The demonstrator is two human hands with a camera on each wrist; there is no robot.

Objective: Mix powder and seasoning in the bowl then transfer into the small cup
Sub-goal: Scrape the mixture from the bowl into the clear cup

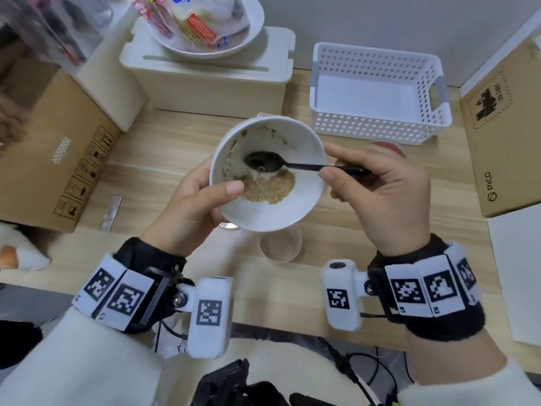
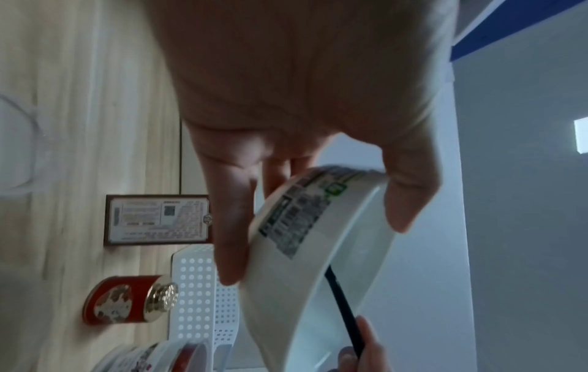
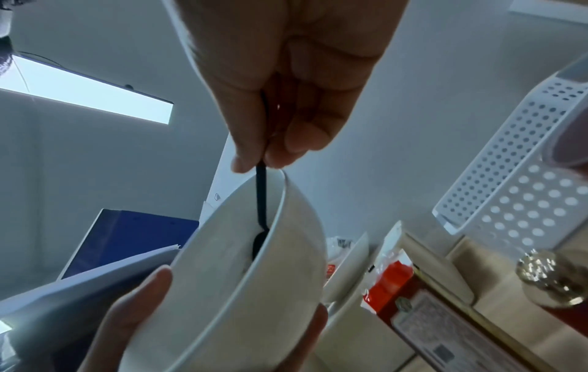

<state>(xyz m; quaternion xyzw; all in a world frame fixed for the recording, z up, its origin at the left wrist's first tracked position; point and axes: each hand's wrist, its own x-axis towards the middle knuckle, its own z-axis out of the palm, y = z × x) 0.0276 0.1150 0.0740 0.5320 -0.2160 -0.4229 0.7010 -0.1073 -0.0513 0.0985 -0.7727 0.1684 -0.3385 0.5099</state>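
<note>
A white bowl [image 1: 289, 209] is lifted off the table and tilted toward me, with brown powder mix [image 1: 268, 187] gathered at its lower side. My left hand [image 1: 202, 194] grips the bowl's left rim, thumb inside. My right hand [image 1: 377, 189] pinches the handle of a black spoon [image 1: 265, 162] whose head lies inside the bowl above the mix. A small clear cup [image 1: 280, 244] stands on the table right under the bowl's lower edge. In the wrist views the bowl [image 2: 305, 289] [image 3: 222, 289] and the spoon [image 2: 343, 309] [image 3: 261, 201] show from the side.
A white perforated basket [image 1: 377, 92] stands at the back right. A cream box [image 1: 210, 80] carrying another white bowl with packets [image 1: 205, 24] is at the back. Cardboard boxes [image 1: 52, 148] [image 1: 503, 136] flank the table. A foil sachet [image 1: 111, 212] lies at the left. A red tin [image 2: 124, 299] lies near the basket.
</note>
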